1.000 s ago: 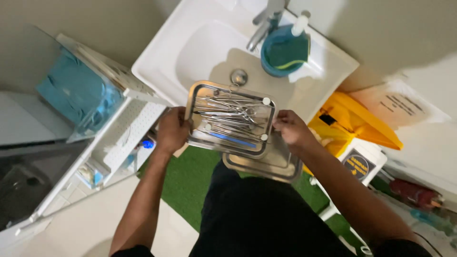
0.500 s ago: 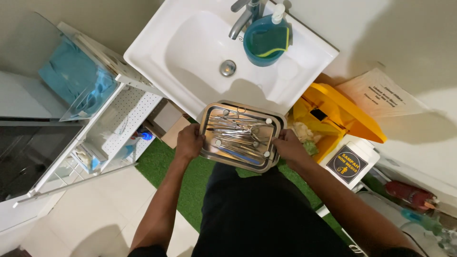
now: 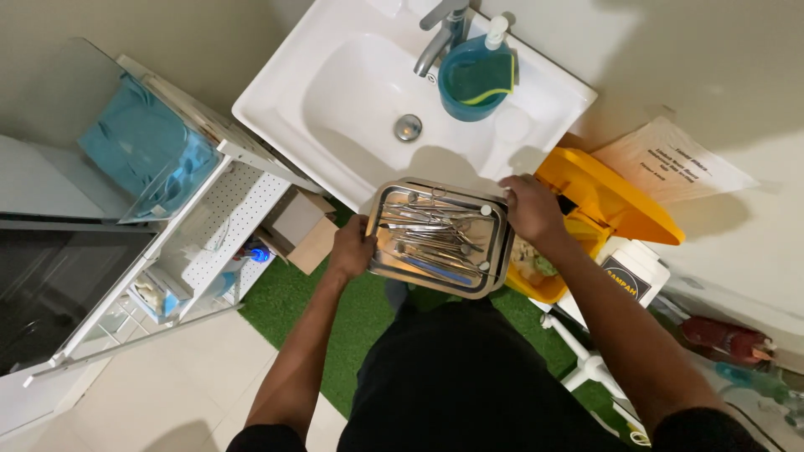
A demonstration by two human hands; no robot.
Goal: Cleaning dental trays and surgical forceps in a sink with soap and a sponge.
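Both hands have stayed clamped on the steel tray (image 3: 439, 239), which now sits closer to the white sink (image 3: 352, 92) than a moment ago: left hand (image 3: 352, 248) grips its near-left edge, right hand (image 3: 531, 208) its far-right corner, instruments (image 3: 431, 234) heaped between them, yellow bin (image 3: 603, 201) beside the sink

My left hand (image 3: 352, 247) and my right hand (image 3: 530, 208) are bare, with no gloves, rings or watch showing on either. Both forearms are uncovered from the wrists up to about the elbows. At the bottom edge of the view, dark black sleeves start on both arms, bunched a little near the right elbow. Between my arms hangs my plain black cloth top (image 3: 456, 377), loose and softly creased, with no print, buttons or pockets that I can make out.
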